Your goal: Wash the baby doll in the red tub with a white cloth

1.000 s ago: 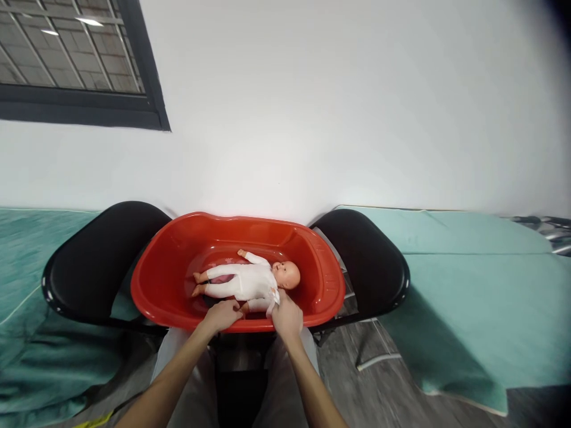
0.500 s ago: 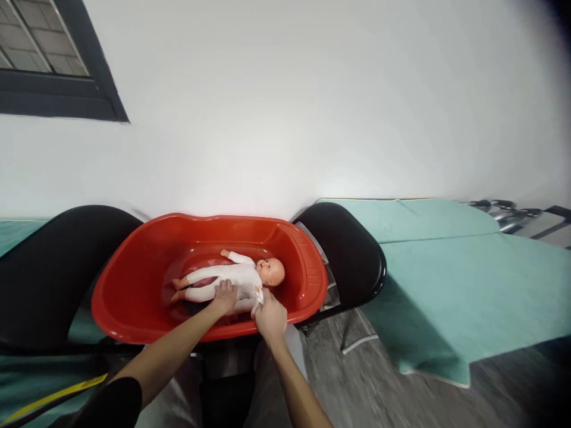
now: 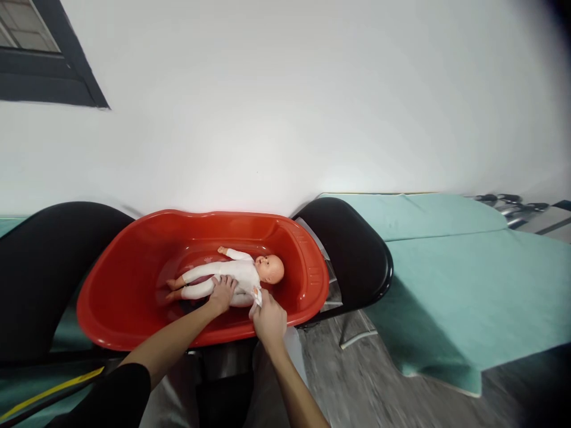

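A baby doll (image 3: 238, 273) in a white suit lies on its back inside a red plastic tub (image 3: 120, 297), its head to the right. My left hand (image 3: 222, 292) rests flat on the doll's hip and belly. My right hand (image 3: 269, 316) is at the tub's near rim, its fingers pinching the white cloth at the doll's near shoulder. The doll's near arm is hidden behind my hands.
The tub sits across two black chairs, one to the left (image 3: 40, 267) and one to the right (image 3: 352, 255). Teal cloth (image 3: 450, 273) covers a low surface at right. A white wall stands behind, with a window corner (image 3: 40, 53) at top left. Grey floor (image 3: 370, 380) lies below.
My left hand has moved from the tub's near rim onto the doll's body. My right hand stays at the doll's shoulder. The view has swung right and slightly down.
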The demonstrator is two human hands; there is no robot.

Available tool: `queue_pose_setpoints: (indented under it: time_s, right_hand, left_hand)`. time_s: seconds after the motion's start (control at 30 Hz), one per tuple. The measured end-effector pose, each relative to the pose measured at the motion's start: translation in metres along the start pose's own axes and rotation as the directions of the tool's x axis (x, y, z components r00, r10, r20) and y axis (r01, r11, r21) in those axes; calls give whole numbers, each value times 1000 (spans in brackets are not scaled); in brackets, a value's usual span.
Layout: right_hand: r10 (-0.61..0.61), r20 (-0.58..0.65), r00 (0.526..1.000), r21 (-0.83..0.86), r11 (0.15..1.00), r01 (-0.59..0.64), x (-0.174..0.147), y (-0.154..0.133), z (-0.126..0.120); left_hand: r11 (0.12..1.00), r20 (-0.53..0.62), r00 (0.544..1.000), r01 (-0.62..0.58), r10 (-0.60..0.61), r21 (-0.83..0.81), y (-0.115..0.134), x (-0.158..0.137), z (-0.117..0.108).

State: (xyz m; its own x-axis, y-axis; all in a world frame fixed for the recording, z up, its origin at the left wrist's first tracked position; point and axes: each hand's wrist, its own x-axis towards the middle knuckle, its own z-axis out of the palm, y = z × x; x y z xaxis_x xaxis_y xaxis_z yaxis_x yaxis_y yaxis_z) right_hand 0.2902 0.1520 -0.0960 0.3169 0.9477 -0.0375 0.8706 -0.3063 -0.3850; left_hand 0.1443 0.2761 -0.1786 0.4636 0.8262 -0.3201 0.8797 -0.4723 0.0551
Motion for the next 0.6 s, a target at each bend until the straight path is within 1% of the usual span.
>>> queue_pose_setpoints:
  time_s: [0.13,0.23,0.43,0.6]
  right_hand:
    - [5,-9,1000,9,1000,-5,-1,1,1]
    - [5,-25,1000,25,1000,-4,-1,2,3]
    - [22,-22,1000,57,998,-21,-3,1,2]
    - [51,-5,999,30,998,-51,-3,-3,-6]
  left_hand:
    - [1000,-40,999,-10,10,7,-7,3,-4]
    - [1000,-86,996,2,-5,-24,-15,6,-4]
    - [994,-160,986,38,-55,-106,-26,11,-4]
    - [976,-214,969,81,-124,-200,-31,9,-16]
